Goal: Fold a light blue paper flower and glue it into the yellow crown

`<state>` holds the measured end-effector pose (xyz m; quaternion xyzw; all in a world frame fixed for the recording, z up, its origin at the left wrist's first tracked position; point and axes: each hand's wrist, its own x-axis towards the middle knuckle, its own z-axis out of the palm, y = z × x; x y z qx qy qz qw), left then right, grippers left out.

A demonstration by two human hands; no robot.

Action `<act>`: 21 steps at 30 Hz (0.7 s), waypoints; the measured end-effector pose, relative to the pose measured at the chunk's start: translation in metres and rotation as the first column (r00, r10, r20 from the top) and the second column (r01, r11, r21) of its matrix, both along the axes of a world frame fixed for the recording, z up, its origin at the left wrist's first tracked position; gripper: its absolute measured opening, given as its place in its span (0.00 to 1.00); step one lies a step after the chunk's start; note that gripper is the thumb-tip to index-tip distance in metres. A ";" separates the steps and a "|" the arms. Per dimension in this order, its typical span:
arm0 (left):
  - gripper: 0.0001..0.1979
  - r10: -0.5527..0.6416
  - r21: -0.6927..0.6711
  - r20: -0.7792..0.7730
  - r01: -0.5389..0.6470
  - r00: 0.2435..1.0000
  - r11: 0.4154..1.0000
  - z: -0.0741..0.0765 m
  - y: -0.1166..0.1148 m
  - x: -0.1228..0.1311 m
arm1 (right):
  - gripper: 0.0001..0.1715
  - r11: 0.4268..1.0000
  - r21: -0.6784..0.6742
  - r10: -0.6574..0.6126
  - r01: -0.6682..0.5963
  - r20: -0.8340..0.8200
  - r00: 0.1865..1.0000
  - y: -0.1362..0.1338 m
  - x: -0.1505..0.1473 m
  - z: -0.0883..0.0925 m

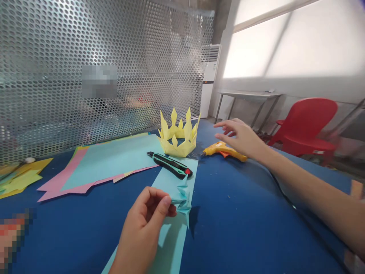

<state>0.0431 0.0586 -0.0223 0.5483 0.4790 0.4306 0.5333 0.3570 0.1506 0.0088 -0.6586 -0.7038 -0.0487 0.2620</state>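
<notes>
Between thumb and fingers, my left hand (148, 224) pinches a small folded light-blue paper piece (184, 199) with several sharp points. Beneath it lies a long light-blue paper strip (171, 247). My right hand (235, 133) is raised with fingers apart, holding nothing, just above a yellow glue gun (224, 149) lying on its side. A yellow folded-paper crown (181, 146) stands upright left of the glue gun. In front of the crown, a black and green utility knife (169, 164) rests on the strip, its blade end toward the left.
A stack of light-blue and pink paper sheets (114, 163) lies on the blue table (228, 228) at left, with yellow scraps (25, 179) farther left. A black cord (293, 207) runs under my right forearm. Perforated metal panel (57, 95) behind; red chair (310, 121) at right.
</notes>
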 end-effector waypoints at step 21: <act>0.09 0.046 0.463 -0.155 0.032 0.987 0.886 0.053 -0.048 -0.008 | 0.17 0.941 0.113 0.324 -0.320 -0.014 0.946 -0.050 -0.087 0.054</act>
